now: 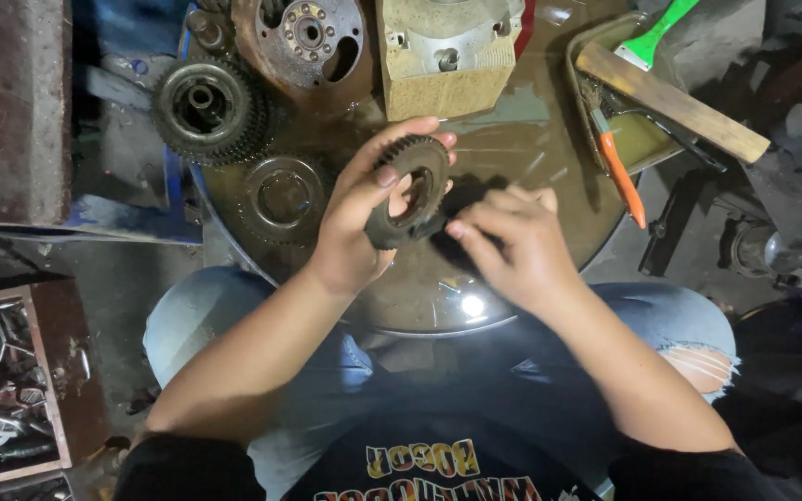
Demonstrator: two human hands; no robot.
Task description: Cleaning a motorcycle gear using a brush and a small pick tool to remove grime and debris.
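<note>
Gear [410,190], dark toothed ring w/ open centre, sits upright in left hand [355,218], held over the round oily tray [512,158] in front of the person's knees. Left fingers curl over the top teeth, thumb through the bore: closed grip on it. Right hand [512,246] is just beside it, fingertips pinched at the gear's lower edge, touching; can't tell if it holds anything of its own.

Count on tray: 1 gear in hand, 1 flat ring gear [282,197] lying left of it, 1 bigger stacked gear cluster [208,107] at the tray's left rim, 1 round rusty plate w/ bolt holes [303,37] at top, 1 pale metal casing block [446,56] top centre.

Right side: 1 shallow olive pan [638,139], w/ 1 wooden bar [670,102] lying across it, 1 green-handled brush [656,32], 1 orange-handled tool [622,172] sticking out over the pan's edge.

Lower left: 1 wooden box [53,390] of loose metal tools, approx. a dozen, too jumbled to count. No packages or labels legible; yellow-orange print on the black shirt [420,464] at bottom.
</note>
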